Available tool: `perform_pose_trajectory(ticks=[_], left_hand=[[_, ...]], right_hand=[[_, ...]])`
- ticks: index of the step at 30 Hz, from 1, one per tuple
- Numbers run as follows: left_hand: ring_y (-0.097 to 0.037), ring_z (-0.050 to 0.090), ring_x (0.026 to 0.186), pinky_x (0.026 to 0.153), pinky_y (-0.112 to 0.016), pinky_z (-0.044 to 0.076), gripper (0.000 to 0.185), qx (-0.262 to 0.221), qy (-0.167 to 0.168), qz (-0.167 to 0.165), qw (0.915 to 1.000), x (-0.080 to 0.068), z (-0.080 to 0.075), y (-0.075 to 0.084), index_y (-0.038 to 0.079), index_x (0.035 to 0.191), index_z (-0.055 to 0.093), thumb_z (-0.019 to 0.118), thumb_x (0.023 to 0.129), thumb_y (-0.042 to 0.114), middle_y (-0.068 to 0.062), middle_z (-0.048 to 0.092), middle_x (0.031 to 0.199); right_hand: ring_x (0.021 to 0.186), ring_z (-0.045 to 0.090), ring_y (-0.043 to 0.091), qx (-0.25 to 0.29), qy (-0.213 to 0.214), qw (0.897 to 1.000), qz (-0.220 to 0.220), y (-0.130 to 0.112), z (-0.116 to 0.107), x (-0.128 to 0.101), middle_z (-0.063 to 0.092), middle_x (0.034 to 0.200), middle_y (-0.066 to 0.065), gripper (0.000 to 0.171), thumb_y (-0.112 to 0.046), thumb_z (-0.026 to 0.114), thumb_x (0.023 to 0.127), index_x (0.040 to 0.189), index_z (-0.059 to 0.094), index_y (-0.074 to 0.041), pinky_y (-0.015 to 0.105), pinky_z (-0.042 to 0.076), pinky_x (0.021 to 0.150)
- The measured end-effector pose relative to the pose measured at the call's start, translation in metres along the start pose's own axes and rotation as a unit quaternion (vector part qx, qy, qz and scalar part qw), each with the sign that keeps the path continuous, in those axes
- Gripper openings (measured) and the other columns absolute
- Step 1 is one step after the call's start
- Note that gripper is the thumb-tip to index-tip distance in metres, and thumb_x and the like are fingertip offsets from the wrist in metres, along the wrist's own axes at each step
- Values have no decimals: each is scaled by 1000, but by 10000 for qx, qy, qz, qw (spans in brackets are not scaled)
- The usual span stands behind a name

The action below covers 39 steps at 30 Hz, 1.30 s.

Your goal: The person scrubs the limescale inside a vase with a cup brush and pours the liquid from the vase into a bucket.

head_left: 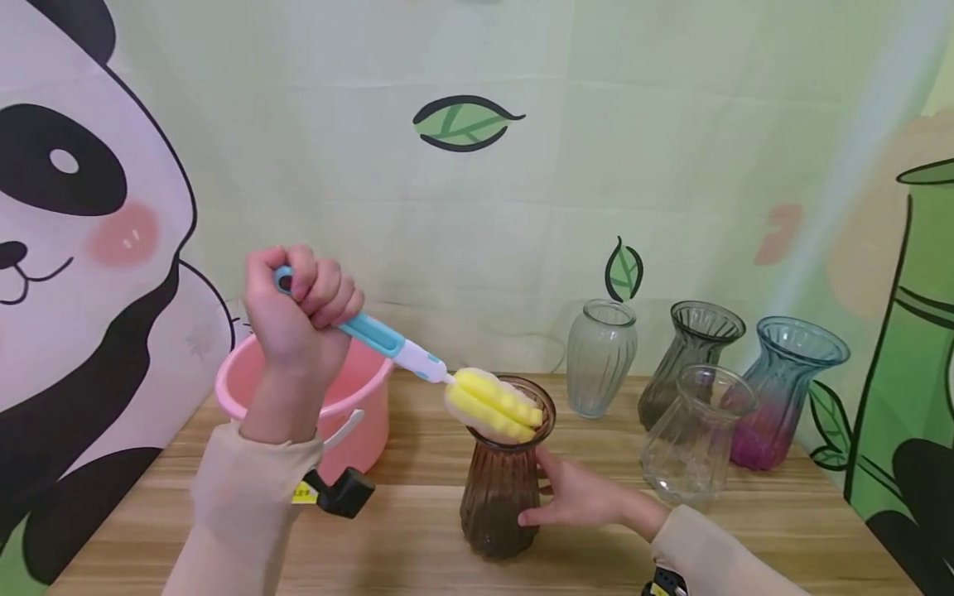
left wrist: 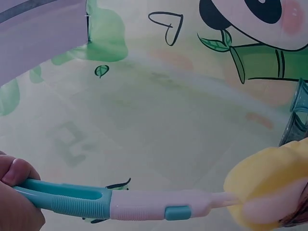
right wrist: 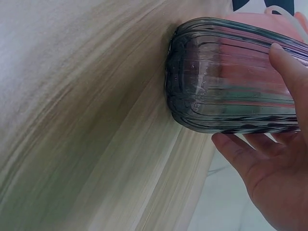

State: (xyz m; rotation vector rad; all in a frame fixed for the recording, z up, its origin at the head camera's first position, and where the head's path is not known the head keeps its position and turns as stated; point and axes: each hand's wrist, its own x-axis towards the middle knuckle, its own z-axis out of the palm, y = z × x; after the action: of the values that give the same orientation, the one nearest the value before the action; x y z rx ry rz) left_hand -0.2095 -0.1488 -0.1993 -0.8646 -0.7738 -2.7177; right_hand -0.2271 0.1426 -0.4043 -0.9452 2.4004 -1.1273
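My left hand grips the blue end of a sponge bottle brush, raised over the table. The brush slants down to the right, its yellow and white sponge head lying across the mouth of a ribbed brown glass vase. Upright on the table, the vase is held low on its right side by my right hand, thumb in front and fingers behind. The right wrist view shows the thumb along one side of the vase and fingertips at the other.
A pink bucket stands behind my left forearm. Toward the back right are a clear pale vase, a dark grey vase, a clear flared vase and a blue-to-pink vase. A printed cloth hangs behind the wooden table.
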Motion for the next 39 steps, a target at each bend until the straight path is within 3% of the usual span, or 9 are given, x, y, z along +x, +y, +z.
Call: perform_pose_trajectory(ticks=[7,12,23,26,30,33,39], left_hand=[[-11,12,37,39,-23,8,36,1144,-632,-349,9908,16,20,-19,12,50,21,14,85,10,2,16,45],[-12,11,38,40,-24,7,36,1322,-972,-903,9823,27,34,-36,12,49,22,15,84,10,2,16,45],[-10,15,36,38,-25,10,35,2192,-1556,-1685,9483,28,55,-80,13,48,23,22,83,8,7,22,41],[-10,17,36,38,-24,13,36,2331,-1689,-1913,9384,25,55,-91,13,47,24,23,83,9,6,22,41],[-9,16,36,38,-24,12,36,2329,-1847,-2109,9312,21,48,-102,15,46,24,24,82,9,8,22,41],[-8,17,36,39,-23,12,36,2331,-1892,-2329,9250,16,36,-111,16,46,24,25,82,10,9,22,41],[-6,19,37,40,-21,16,36,2363,-1960,-2966,9043,-6,6,-137,15,48,23,26,83,9,9,23,42]], right_hand=[[119,49,34,-80,4,10000,12,1,0,2,43,135,21,82,-26,72,78,138,23,0,30,49,88],[117,51,35,-108,20,9999,-49,1,0,2,45,132,21,80,-25,73,77,136,26,1,29,49,87],[116,52,34,-164,53,9998,-84,-2,-1,3,47,130,20,77,-23,74,75,134,29,0,25,50,84],[115,53,33,-162,97,9998,-112,-1,-1,2,48,129,20,77,-23,75,75,133,30,-1,24,50,83],[114,53,33,-181,142,9996,-162,0,-1,2,49,128,19,77,-23,75,75,134,30,-1,23,50,82],[114,54,33,-178,165,9996,-175,0,0,2,49,128,19,78,-24,75,74,134,30,-1,23,50,82],[113,54,32,-268,162,9994,-119,3,0,3,52,126,16,76,-28,75,74,132,33,-1,26,50,83]])
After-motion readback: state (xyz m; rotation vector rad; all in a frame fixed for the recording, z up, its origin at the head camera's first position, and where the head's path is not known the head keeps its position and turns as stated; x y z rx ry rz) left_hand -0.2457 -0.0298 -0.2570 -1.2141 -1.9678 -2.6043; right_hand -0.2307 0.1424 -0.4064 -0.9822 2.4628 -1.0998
